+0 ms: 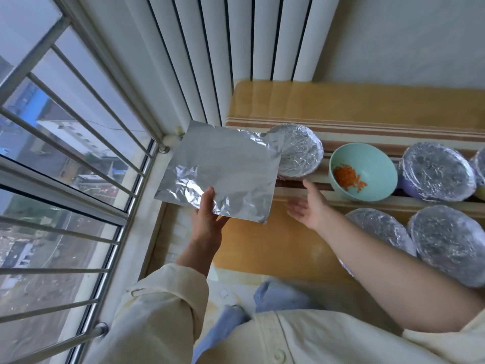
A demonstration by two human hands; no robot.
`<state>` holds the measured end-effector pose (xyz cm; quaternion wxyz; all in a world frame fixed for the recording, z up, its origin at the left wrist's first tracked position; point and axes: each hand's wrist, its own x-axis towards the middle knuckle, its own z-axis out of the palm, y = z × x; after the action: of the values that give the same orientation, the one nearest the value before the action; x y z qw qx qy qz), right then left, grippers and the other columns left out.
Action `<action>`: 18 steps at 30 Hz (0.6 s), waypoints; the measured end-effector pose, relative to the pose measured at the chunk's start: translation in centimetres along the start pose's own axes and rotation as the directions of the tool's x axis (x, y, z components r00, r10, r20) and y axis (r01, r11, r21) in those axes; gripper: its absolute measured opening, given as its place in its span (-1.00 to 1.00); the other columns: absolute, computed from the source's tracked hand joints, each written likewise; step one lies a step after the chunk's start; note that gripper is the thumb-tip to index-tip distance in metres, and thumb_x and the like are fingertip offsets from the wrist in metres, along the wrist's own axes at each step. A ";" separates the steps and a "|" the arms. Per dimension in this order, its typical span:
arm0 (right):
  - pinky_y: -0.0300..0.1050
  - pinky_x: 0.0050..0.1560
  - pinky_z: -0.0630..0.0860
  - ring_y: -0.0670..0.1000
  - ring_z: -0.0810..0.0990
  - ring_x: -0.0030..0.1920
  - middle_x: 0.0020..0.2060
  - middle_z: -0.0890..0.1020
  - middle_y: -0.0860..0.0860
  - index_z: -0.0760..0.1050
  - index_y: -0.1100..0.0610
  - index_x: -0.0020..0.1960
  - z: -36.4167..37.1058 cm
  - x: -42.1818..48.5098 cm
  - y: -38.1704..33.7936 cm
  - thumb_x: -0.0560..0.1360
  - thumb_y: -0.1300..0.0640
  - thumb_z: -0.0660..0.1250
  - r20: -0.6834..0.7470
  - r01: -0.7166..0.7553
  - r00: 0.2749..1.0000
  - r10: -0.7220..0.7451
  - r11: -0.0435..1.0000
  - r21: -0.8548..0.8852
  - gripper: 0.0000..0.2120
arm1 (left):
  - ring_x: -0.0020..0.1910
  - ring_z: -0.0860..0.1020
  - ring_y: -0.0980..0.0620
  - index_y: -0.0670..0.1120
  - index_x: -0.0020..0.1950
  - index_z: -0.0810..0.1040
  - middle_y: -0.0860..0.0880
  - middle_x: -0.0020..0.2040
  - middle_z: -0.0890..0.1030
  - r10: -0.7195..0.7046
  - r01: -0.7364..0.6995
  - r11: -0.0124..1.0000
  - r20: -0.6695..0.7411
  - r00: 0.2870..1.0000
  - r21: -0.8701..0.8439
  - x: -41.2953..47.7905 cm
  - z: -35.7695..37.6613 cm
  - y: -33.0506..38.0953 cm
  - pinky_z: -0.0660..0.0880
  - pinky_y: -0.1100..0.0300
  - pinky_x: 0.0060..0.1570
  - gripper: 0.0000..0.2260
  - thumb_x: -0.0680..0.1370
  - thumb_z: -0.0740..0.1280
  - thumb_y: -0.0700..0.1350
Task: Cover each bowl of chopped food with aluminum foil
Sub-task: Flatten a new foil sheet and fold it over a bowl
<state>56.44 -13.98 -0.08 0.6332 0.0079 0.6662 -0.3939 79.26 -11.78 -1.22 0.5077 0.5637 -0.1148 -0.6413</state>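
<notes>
A person stands at a yellow table (275, 245) beside a barred window (65, 158), with one sheet of foil (223, 164) held in the air above the table's left end, just in front of the nearest covered bowl (296, 151). The left hand (207, 214) pinches the sheet's near edge, thumb on top and fingers beneath. The right hand (311, 204) is empty, its fingers straight and spread, stretched toward the one open bowl (372, 164), a teal one with a small heap of chopped carrot (346, 177) inside. Five bowls already wear foil: three in the far row with the teal bowl, one of them cut off at the frame's right edge, and two in the near row. The sheet looks very light and thin, already creased around the grip, and would likely tear or crumple under a hard pull. It is probably best taken by two opposite edges, laid flat across the teal rim, then pressed down around the outside wall.
</notes>
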 end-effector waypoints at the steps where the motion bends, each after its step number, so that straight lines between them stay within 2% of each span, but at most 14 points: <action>1: 0.05 -0.04 0.57 0.09 0.62 -0.14 0.01 0.59 0.17 0.37 0.17 0.31 -0.2 -0.5 0.8 0.54 -0.16 0.27 0.032 -0.001 0.999 0.001 1.000 0.002 -0.49 | 0.03 0.67 0.05 -0.05 0.27 0.56 -0.02 0.11 0.68 -0.004 0.004 1.000 0.022 1.000 0.022 -0.4 -0.4 -0.3 0.59 0.18 -0.15 -0.69 0.56 0.36 0.00; 2: 0.06 0.02 0.56 0.10 0.62 -0.12 0.01 0.60 0.16 0.39 0.18 0.32 -0.4 -1.0 1.5 0.54 -0.18 0.26 0.075 0.004 0.997 -0.005 1.000 0.014 -0.47 | -0.06 0.68 0.13 0.00 0.19 0.57 0.06 0.00 0.70 -0.006 0.004 0.999 0.047 0.999 0.054 -0.8 -0.9 -0.7 0.58 0.24 -0.21 -0.83 0.61 0.31 -0.09; 3: 0.07 0.08 0.54 0.10 0.61 -0.08 0.03 0.60 0.16 0.40 0.19 0.31 -0.6 -1.6 2.2 0.53 -0.21 0.25 0.123 0.010 0.992 -0.015 0.999 0.035 -0.45 | -0.10 0.67 0.20 0.05 0.14 0.55 0.14 -0.07 0.70 -0.002 -0.006 0.995 0.077 0.997 0.104 -1.2 -1.4 -1.1 0.57 0.29 -0.24 -0.83 0.63 0.28 -0.18; 4: 0.07 0.11 0.53 0.11 0.61 -0.04 0.04 0.61 0.16 0.42 0.19 0.30 -0.9 -2.3 2.9 0.52 -0.24 0.25 0.175 0.019 0.984 -0.028 0.998 0.056 -0.43 | -0.08 0.66 0.23 0.07 0.14 0.54 0.18 -0.06 0.69 -0.008 -0.007 0.990 0.105 0.994 0.140 -1.7 -1.9 -1.6 0.57 0.30 -0.19 -0.79 0.63 0.27 -0.23; 6: 0.04 0.07 0.55 0.09 0.60 0.01 0.06 0.63 0.11 0.47 0.14 0.26 -1.2 -3.8 4.3 0.49 -0.31 0.22 0.273 0.041 0.960 -0.058 0.997 0.068 -0.41 | 0.12 0.64 0.07 -0.02 0.26 0.55 0.04 0.15 0.67 -0.022 -0.004 0.984 0.145 0.989 0.177 -2.9 -3.0 -2.2 0.59 0.11 0.01 -0.77 0.60 0.33 -0.11; 8: -0.01 -0.01 0.55 0.06 0.60 0.03 0.04 0.64 0.06 0.51 0.07 0.22 -1.7 -4.8 5.8 0.47 -0.33 0.20 0.329 0.060 0.941 -0.075 0.997 0.054 -0.45 | 0.18 0.62 -0.07 -0.10 0.34 0.51 -0.12 0.22 0.63 -0.057 0.023 0.983 0.185 0.981 0.182 -3.8 -4.0 -3.2 0.56 -0.03 0.14 -0.61 0.55 0.35 0.00; 10: -0.07 -0.08 0.55 0.03 0.61 0.00 0.01 0.65 0.04 0.51 0.07 0.21 -2.5 -5.4 7.3 0.49 -0.24 0.25 0.322 0.060 0.944 -0.072 0.997 0.044 -0.54 | 0.15 0.63 -0.08 -0.11 0.34 0.51 -0.13 0.19 0.64 -0.056 0.012 0.978 0.205 0.977 0.208 -4.8 -4.5 -4.0 0.57 -0.04 0.11 -0.61 0.55 0.35 0.00; 13: -0.15 -0.19 0.61 0.00 0.65 -0.10 -0.02 0.66 0.07 0.52 0.14 0.20 -4.2 -6.0 9.8 0.52 0.07 0.35 0.267 0.092 0.957 -0.113 0.992 0.089 -0.71 | 0.21 0.60 -0.18 -0.13 0.38 0.49 -0.19 0.23 0.62 -0.110 0.050 0.970 0.245 0.963 0.239 -6.4 -5.2 -5.2 0.57 -0.08 0.13 -0.39 0.42 0.41 0.16; 15: -0.19 -0.22 0.61 -0.03 0.64 -0.15 -0.10 0.67 0.05 0.54 0.17 0.11 -5.3 -6.1 11.2 0.52 0.26 0.34 0.205 0.158 0.961 -0.183 0.978 0.134 -0.82 | 0.24 0.58 -0.18 -0.14 0.39 0.48 -0.20 0.26 0.60 -0.147 0.079 0.964 0.265 0.953 0.254 -7.1 -5.3 -6.1 0.55 -0.09 0.17 -0.36 0.40 0.42 0.17; 18: -0.21 -0.20 0.57 -0.06 0.60 -0.18 -0.13 0.64 0.03 0.52 0.19 0.12 -6.6 -6.2 12.5 0.52 0.35 0.29 0.127 0.243 0.958 -0.256 0.964 0.108 -0.80 | 0.31 0.53 -0.17 -0.15 0.40 0.47 -0.20 0.32 0.56 -0.225 0.134 0.951 0.322 0.920 0.280 -7.7 -5.0 -7.2 0.44 -0.12 0.33 -0.38 0.45 0.40 0.16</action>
<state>58.48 1.21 -2.00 0.6225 -0.0749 0.5971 -0.5003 78.60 -0.32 -3.38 0.3419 0.5087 -0.2314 -0.7555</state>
